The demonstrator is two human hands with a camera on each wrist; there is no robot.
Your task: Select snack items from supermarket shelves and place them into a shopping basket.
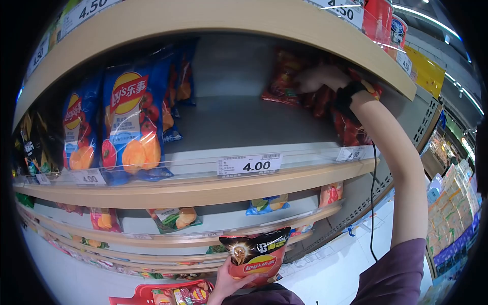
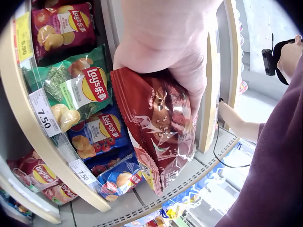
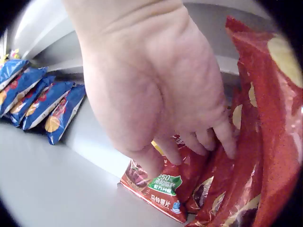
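Observation:
My left hand [image 1: 229, 282] grips a black-and-red Lay's chip bag [image 1: 260, 262] low in front of the shelves. In the left wrist view the thumb and fingers are round the top of this bag [image 2: 158, 125], its red back showing. My right hand [image 1: 325, 77] reaches deep into the upper shelf among red chip bags. In the right wrist view its fingers [image 3: 201, 137] point downward, spread, the tips against a red chip bag [image 3: 163, 191] lying back on the shelf. More red chip bags [image 3: 241, 156] stand in a row just right of those fingers.
Blue Lay's bags [image 1: 129, 117] stand at the left of the same shelf. Its front edge [image 1: 239, 192] carries a clear lip and price tags [image 1: 249, 165]. A red basket [image 1: 140, 294] with chip bags sits below. A black cable [image 1: 373, 203] hangs from the right wrist.

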